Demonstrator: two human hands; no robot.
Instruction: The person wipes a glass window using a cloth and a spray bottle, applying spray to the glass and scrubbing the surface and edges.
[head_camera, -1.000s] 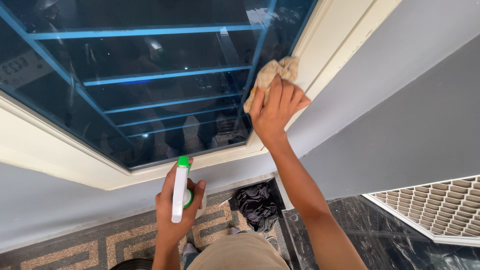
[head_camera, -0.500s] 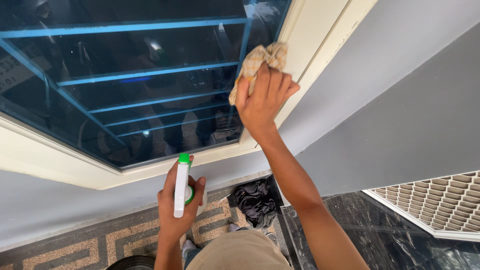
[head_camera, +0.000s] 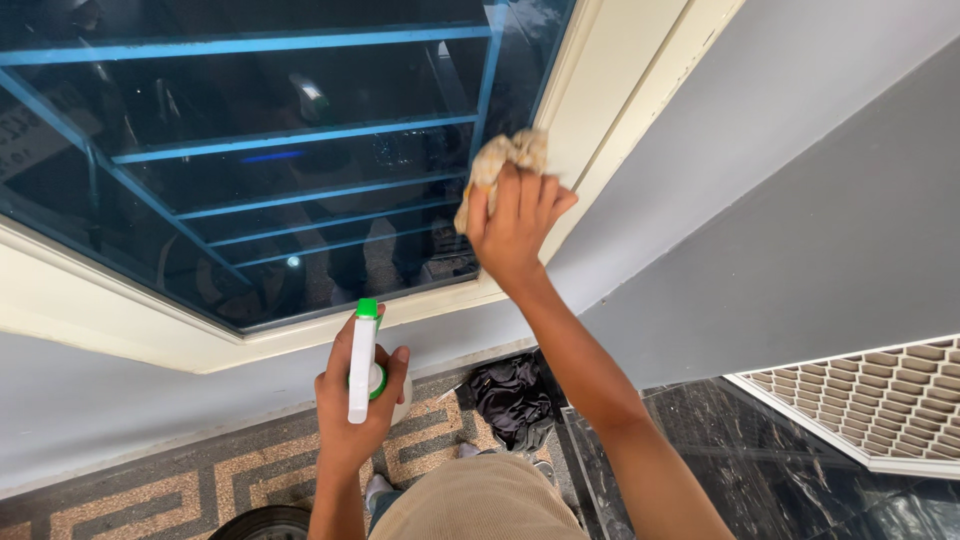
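The right hand (head_camera: 515, 225) pressed a soft, crumpled cloth (head_camera: 500, 165) against the window glass (head_camera: 250, 200); the left hand (head_camera: 360, 400) gripped a light spray bottle (head_camera: 362, 360) round its body.

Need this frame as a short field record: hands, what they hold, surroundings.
left hand: holds a white spray bottle with green nozzle, upright, below the window
right hand: presses a crumpled tan cloth on the glass by the cream frame
window: dark glass, blue bars behind
wall: grey
floor: dark cloth heap on patterned tiles
lower right: white lattice grille
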